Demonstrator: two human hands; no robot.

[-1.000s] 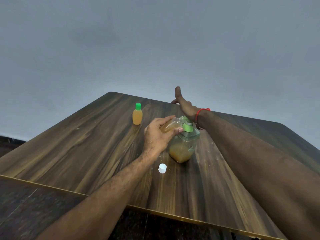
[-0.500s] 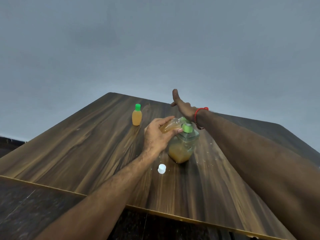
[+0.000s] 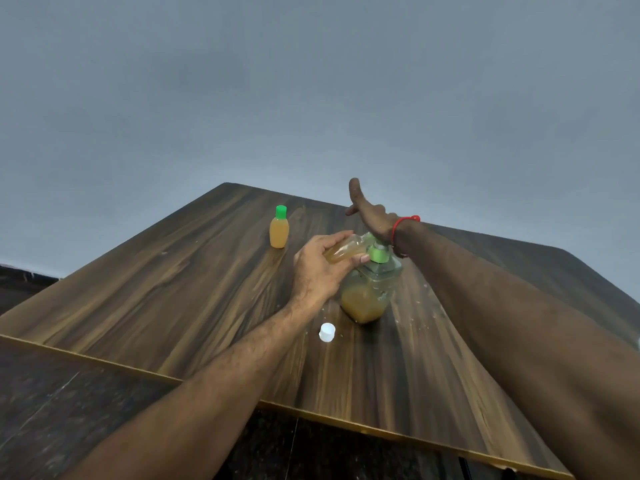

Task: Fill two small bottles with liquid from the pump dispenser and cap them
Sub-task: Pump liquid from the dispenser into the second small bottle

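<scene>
Little differs from a moment ago: left hand (image 3: 317, 268) still grips the tilted open bottle (image 3: 343, 250) at the pump dispenser (image 3: 372, 282); right hand (image 3: 372, 218), fingers straight, seemingly presses its hidden pump head.

Capped bottle (image 3: 279, 231) far left on table (image 3: 145, 292); pump dispenser (image 3: 367, 289) centre, loose cap (image 3: 327, 332) before it
</scene>
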